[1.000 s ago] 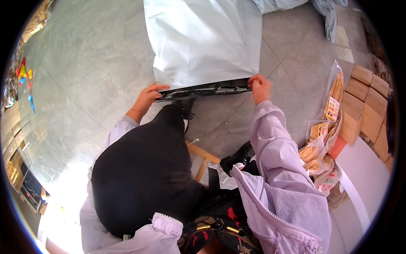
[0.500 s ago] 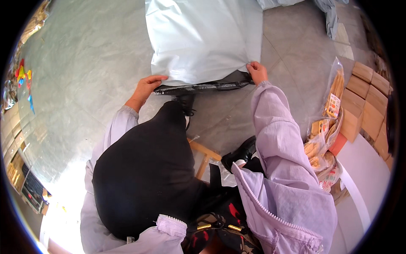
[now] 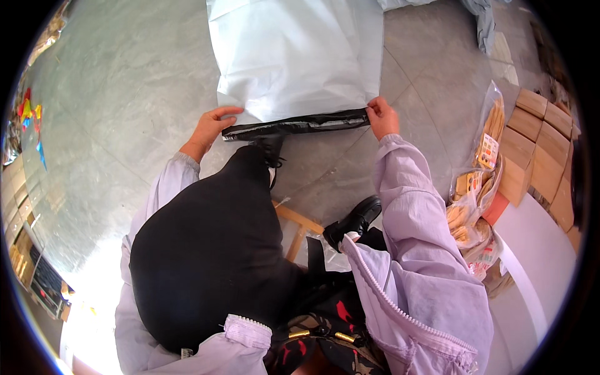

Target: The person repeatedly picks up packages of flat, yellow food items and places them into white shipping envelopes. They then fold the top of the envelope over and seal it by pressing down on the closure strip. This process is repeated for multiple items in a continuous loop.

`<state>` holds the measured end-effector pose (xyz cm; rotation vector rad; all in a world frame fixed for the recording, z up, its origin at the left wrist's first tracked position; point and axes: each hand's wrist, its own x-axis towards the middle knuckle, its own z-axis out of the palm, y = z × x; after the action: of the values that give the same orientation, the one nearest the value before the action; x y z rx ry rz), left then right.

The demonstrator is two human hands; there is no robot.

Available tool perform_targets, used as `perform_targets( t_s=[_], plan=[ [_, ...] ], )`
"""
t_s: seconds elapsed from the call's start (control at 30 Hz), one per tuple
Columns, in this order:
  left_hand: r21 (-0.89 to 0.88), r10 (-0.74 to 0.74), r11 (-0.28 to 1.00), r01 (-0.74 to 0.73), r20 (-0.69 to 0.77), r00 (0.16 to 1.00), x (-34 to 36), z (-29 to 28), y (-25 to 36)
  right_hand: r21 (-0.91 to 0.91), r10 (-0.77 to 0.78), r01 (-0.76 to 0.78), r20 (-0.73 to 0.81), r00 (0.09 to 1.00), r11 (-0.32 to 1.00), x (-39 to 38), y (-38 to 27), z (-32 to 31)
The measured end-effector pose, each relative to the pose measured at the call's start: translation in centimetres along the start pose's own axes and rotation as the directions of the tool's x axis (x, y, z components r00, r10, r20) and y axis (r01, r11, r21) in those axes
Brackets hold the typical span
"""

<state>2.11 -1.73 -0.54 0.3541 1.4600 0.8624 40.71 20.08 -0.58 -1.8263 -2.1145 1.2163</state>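
A large pale grey plastic mailing bag [image 3: 297, 59] lies across the floor in front of me, and its black-lined mouth [image 3: 300, 124] faces my legs. My left hand [image 3: 214, 127] pinches the left corner of that mouth between thumb and fingers. At the opposite corner, my right hand [image 3: 382, 117] is closed on the edge in the same way. Between my hands the black strip runs nearly straight, slightly higher on the right. The far end of the bag passes out of the top of the view.
My black shoe [image 3: 270, 149] is just under the bag's mouth. A wooden stool leg [image 3: 299, 220] stands between my feet. To the right are clear packs of tan sticks [image 3: 484, 147] and stacked brown cartons [image 3: 531, 144]. More grey plastic [image 3: 481, 25] lies at the far right.
The bag's mouth has been drawn straighter and flatter, so more of its black strip shows. Both hands keep hold of the corners; the right has moved slightly lower and outward.
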Motion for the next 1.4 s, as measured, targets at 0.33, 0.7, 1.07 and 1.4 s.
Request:
perform_targets(
  t_s=[0.33, 0.7, 1.07, 1.4],
  plan=[
    [-0.041, -0.141, 0.989, 0.143, 0.050, 0.989, -0.9, -1.7, -0.4, 0.097, -0.040, 0.068, -0.265, 0.963, 0.993, -1.4, -4.2, 1.3],
    [-0.152, -0.205, 0.960, 0.233, 0.179, 0.962, -0.4, -2.0, 0.8, 0.149, -0.574, 0.580, 0.471, 0.671, 0.801, -5.5, -19.7, 19.9],
    [-0.155, -0.211, 0.956, 0.249, 0.227, 0.951, -0.5, -2.4, 1.2, 0.237, -0.626, 0.581, 0.359, 0.693, 0.779, -5.6, -19.4, 21.0],
    [-0.059, -0.179, 0.978, 0.200, 0.253, 0.951, 0.0, -2.8, 1.6, 0.365, -0.603, 0.481, 0.430, 0.672, 0.797, -8.4, -15.4, 11.6]
  ],
)
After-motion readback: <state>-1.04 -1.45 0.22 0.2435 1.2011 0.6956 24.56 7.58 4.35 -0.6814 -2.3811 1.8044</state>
